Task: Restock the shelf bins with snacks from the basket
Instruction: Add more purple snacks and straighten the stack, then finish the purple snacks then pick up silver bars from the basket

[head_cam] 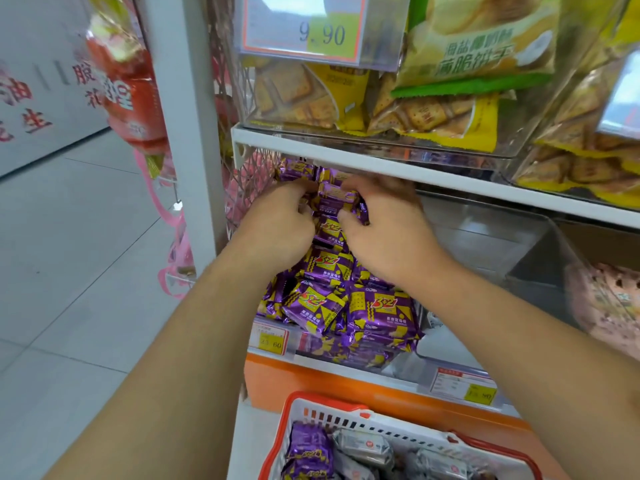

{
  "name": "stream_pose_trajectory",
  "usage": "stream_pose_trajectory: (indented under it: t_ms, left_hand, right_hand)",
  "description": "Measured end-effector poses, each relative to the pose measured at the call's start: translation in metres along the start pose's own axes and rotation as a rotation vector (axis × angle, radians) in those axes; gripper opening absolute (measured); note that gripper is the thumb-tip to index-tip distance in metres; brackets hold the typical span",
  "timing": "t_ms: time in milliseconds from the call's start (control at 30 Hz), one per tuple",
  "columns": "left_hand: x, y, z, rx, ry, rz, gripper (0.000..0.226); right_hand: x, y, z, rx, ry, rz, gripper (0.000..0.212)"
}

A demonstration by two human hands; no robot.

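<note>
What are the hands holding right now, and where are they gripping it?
Both hands grip purple snack packs at the back of the bin: the left hand on their left side, the right hand on their right side.

Pretty bright, even store lighting, glare on the price tag (304, 27), soft blur everywhere, and edges bend fisheye-style.

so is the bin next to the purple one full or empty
Empty, as far as shows: the clear bin right of the purple snack packs shows only bare walls and floor.
</note>
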State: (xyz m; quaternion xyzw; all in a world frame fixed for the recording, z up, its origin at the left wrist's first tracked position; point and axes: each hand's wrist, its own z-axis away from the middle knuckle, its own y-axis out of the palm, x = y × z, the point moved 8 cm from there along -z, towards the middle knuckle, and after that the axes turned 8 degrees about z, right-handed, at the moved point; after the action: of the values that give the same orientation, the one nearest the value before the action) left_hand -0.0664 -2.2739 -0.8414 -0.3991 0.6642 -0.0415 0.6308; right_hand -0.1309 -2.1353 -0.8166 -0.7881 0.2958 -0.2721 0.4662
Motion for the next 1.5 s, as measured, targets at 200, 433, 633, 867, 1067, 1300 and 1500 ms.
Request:
stream_pose_trajectory:
  t_ms: [200, 433, 633, 867, 1067, 1300, 1500]
  left_hand:
    - [0.006, -0.013, 0.019, -0.067, -0.054, 0.013, 0.035]
    - [-0.012, -0.011, 0.055, -0.038, 0.070, -0.175, 0.037]
    - [-0.018, -0.016, 0.078, -0.075, 0.154, -0.191, 0.032]
    - [-0.041, -0.019, 0.131, -0.093, 0.100, -0.033, 0.029]
    - [-0.053, 0.064, 0.204, 0.254, 0.174, -0.118, 0.022]
    - [0.050, 0.183, 0.319, 0.775, -0.062, -0.421, 0.033]
    - [0.145, 0.210, 0.373, 1.029, -0.385, -0.646, 0.102]
  right_hand:
    - [0.053, 0.000, 0.082, 0.293, -0.424, -0.133, 0.044]
    - [0.044, 0.010, 0.084, 0.232, -0.374, -0.108, 0.028]
    - [0.041, -0.010, 0.109, 0.131, -0.275, -0.174, 0.043]
    - [-0.003, -0.057, 0.188, -0.017, -0.093, -0.356, 0.019]
    - [-0.061, 0.003, 0.285, 0.254, 0.136, -0.303, 0.025]
    - [-0.105, 0.116, 0.414, 0.969, 0.394, -0.126, 0.017]
    - [-0.096, 0.160, 0.449, 1.165, 0.270, -0.040, 0.100]
